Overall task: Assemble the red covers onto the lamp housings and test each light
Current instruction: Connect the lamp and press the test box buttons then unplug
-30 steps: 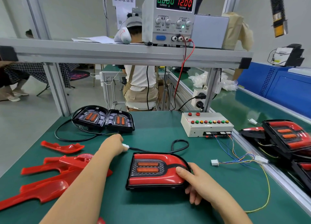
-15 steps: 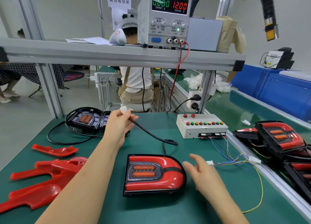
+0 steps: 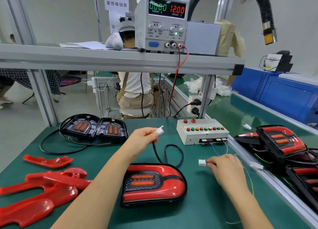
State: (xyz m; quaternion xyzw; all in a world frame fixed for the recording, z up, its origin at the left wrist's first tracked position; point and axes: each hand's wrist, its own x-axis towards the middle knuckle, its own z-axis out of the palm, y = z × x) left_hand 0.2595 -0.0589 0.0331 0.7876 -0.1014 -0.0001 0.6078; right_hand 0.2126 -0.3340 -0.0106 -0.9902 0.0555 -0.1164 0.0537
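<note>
Green bench mat [image 3: 206,211] under an alu shelf [image 3: 103,60], and up on that shelf the power supply [image 3: 161,20] reads 0.000 A, 12.00 V. Centre of the mat, close to the camera: the assembled lamp [image 3: 153,184], red cover seated on its black housing, lying flat, lens up. Its black cable [image 3: 172,153] loops off the back edge and rises to the left hand [image 3: 142,139], which is lifted off the mat and pinches the cable end just below a white connector [image 3: 160,130]. That connector points up and right, toward the test box [image 3: 203,131].

Right hand [image 3: 223,166] is low over the mat, right of the lamp, fingers curled, pinching a second white plug [image 3: 201,162] on the thin wires [image 3: 215,151] that run back to the box front. The two plugs are well apart, not mated.

The box sits far right on the mat w/ a row of coloured buttons on top; whether any are lit I can't tell from here. Far left, two bare housings [image 3: 93,128] side by side, no covers on. Near left, loose red covers [image 3: 43,191] in a pile, w/ one smaller red piece [image 3: 48,161] apart, beyond them. On the conveyor [image 3: 240,111] to the right, finished lamps [image 3: 282,141] overlap. Behind the bench another person [image 3: 134,91] sits, back to us.
</note>
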